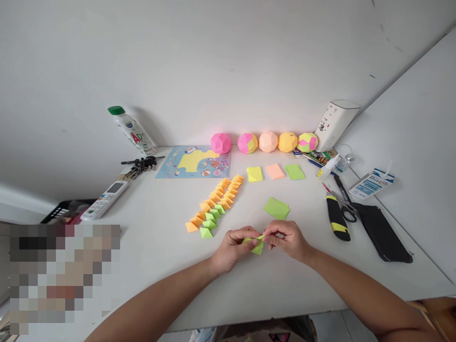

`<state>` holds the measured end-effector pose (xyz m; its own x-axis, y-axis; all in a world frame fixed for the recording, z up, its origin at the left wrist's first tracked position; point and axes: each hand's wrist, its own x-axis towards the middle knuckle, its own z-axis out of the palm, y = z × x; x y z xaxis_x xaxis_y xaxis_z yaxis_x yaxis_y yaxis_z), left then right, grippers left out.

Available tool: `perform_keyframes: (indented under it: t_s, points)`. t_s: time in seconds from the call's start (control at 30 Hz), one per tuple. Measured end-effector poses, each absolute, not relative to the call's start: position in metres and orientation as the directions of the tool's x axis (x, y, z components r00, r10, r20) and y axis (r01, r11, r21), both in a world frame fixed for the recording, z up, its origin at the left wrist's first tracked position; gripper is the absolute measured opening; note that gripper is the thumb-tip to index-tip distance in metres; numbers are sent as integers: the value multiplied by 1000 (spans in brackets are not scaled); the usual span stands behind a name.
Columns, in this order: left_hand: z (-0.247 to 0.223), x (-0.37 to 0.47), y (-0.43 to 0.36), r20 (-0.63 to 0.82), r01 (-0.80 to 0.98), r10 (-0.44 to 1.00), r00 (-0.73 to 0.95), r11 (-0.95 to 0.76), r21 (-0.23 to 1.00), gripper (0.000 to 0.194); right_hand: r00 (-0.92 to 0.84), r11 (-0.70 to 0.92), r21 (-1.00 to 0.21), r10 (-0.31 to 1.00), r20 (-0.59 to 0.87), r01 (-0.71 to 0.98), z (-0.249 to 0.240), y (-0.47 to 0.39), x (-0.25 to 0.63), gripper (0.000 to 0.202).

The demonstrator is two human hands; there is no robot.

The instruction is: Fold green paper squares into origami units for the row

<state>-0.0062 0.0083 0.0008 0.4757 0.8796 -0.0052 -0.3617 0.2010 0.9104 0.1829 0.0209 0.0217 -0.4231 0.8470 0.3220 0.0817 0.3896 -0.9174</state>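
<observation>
My left hand [237, 247] and my right hand [287, 239] meet over the front of the table, both closed on one green paper sheet [257, 247]. The left thumb lies on the sheet, and the right fingertips pinch its upper edge, which looks folded over. Just beyond my hands lies a small stack of green paper squares [277, 209]. To the left, folded orange paper pieces [215, 194] stand in two slanting rows, with several folded green pieces [211, 224] at the near end.
Yellow [254, 174], pink [275, 171] and green [295, 171] paper stacks lie farther back. Several paper balls [268, 142] line the wall. At right are a cutter [337, 218], scissors [347, 213] and a black pouch [384, 232]; at left, a remote [105, 200] and a bottle [133, 130].
</observation>
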Motion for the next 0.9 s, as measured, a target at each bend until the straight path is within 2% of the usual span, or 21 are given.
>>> perform_keyframes:
  t_s: [0.3, 0.53, 0.67, 0.73, 0.9]
  points:
    - [-1, -7, 8, 0, -368, 871, 490, 207, 907, 14, -444, 402, -910, 837, 320, 101, 23, 21, 183, 15]
    - [-3, -8, 9, 15, -334, 867, 498, 176, 926, 16, -469, 240, -968, 864, 181, 69, 24, 20, 184, 14]
    - [-3, -9, 9, 87, -246, 861, 502, 45, 968, 19, -482, 170, -983, 868, 118, 67, 26, 19, 185, 16]
    - [-2, -9, 8, 149, -164, 857, 493, -77, 983, 18, -493, 171, -982, 863, 113, 74, 27, 19, 184, 18]
    - [1, -9, 7, 393, -3, 812, 431, -434, 901, 23, -509, 193, -978, 852, 124, 84, 27, 20, 184, 18]
